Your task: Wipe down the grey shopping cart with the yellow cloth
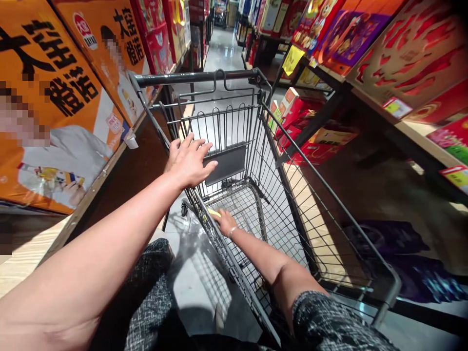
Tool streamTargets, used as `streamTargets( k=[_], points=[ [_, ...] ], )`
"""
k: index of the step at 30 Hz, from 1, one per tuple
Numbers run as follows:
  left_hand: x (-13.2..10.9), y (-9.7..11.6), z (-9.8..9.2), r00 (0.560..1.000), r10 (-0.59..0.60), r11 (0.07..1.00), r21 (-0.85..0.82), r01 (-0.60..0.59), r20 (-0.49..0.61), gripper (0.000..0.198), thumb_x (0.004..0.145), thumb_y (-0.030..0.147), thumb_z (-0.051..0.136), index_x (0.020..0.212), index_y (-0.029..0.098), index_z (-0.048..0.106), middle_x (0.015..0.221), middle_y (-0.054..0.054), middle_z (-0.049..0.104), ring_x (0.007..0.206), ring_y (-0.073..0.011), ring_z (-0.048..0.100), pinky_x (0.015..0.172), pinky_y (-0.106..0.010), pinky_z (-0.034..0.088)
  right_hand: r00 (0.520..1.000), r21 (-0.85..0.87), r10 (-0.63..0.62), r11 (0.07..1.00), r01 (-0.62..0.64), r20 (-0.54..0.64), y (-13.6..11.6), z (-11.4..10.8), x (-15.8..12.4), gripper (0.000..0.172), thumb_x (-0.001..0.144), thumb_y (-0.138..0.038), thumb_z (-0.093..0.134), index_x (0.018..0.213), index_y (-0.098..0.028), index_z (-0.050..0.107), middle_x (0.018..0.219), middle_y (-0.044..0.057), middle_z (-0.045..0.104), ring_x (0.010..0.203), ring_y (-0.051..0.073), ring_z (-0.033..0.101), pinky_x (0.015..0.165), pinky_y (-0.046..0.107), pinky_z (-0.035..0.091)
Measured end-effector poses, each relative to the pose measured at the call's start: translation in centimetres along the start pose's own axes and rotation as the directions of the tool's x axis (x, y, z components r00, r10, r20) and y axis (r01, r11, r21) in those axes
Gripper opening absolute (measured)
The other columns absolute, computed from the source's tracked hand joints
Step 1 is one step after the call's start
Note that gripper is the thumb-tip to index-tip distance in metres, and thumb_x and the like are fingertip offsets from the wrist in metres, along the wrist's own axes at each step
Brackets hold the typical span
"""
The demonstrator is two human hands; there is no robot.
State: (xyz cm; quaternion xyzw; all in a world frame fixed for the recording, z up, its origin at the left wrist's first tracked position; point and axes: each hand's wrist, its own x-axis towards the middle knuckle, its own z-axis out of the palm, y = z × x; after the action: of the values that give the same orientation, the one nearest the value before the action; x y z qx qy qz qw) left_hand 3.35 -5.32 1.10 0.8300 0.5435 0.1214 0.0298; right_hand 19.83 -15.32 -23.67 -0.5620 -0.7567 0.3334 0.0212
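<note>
A grey wire shopping cart (228, 165) stands in front of me, with its dark handle bar (175, 79) at the far end. My left hand (189, 160) hovers at or rests on the near side rail, fingers spread and holding nothing; whether the palm touches the metal, I cannot tell. Inside the basket, low against the near wire side, is my right hand (226, 222). Its fingers are closed on a small yellow thing (214, 213) that looks like a cloth or sponge, pressed by the wires. The right fingertips are partly hidden.
Orange boxes (40, 92) stand on a wooden-edged shelf at the left. Gift boxes (409, 53) line the right-hand shelves, with red packages (303, 119) lower down. A purple package (387, 239) lies beyond the cart's right side. The aisle floor (223, 48) runs ahead.
</note>
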Motion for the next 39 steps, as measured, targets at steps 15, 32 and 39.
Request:
streamTargets(
  k=[15, 32, 39],
  points=[
    [0.4, 0.3, -0.2, 0.995, 0.028, 0.995, 0.092, -0.037, 0.101, 0.059, 0.092, 0.055, 0.045, 0.143, 0.026, 0.055, 0.154, -0.007, 0.047, 0.153, -0.0319, 0.020, 0.118, -0.057, 0.013, 0.908, -0.747, 0.127, 0.529, -0.403, -0.399, 7.3, -24.4, -3.4, 0.049, 0.098, -0.016, 0.029, 0.136, -0.024, 0.059, 0.146, 0.015, 0.043, 0.120, 0.033, 0.039, 0.089, 0.044, 0.037],
    [1.1, -0.2, 0.3, 0.993, 0.068, 0.993, 0.091, -0.077, 0.096, 0.058, 0.089, 0.057, 0.051, 0.140, 0.032, 0.057, 0.148, -0.005, 0.053, 0.149, -0.0338, 0.026, 0.119, -0.056, 0.014, 0.864, -0.450, 0.447, 0.738, -0.503, -0.233, 11.4, -8.9, -5.7, 0.052, 0.097, -0.014, 0.030, 0.145, -0.018, 0.050, 0.141, 0.019, 0.047, 0.122, 0.033, 0.043, 0.094, 0.045, 0.039],
    [2.5, -0.8, 0.6, 0.992, 0.062, 0.998, 0.007, -0.063, 0.106, 0.064, 0.087, 0.062, 0.052, 0.144, 0.032, 0.053, 0.150, -0.004, 0.048, 0.150, -0.0379, 0.019, 0.120, -0.055, 0.006, 0.799, -0.171, 0.585, 0.780, -0.602, -0.142, 8.6, -2.3, -5.0, 0.068, 0.093, -0.012, 0.037, 0.159, -0.024, 0.026, 0.148, 0.021, 0.038, 0.120, 0.033, 0.050, 0.091, 0.043, 0.045]
  ],
)
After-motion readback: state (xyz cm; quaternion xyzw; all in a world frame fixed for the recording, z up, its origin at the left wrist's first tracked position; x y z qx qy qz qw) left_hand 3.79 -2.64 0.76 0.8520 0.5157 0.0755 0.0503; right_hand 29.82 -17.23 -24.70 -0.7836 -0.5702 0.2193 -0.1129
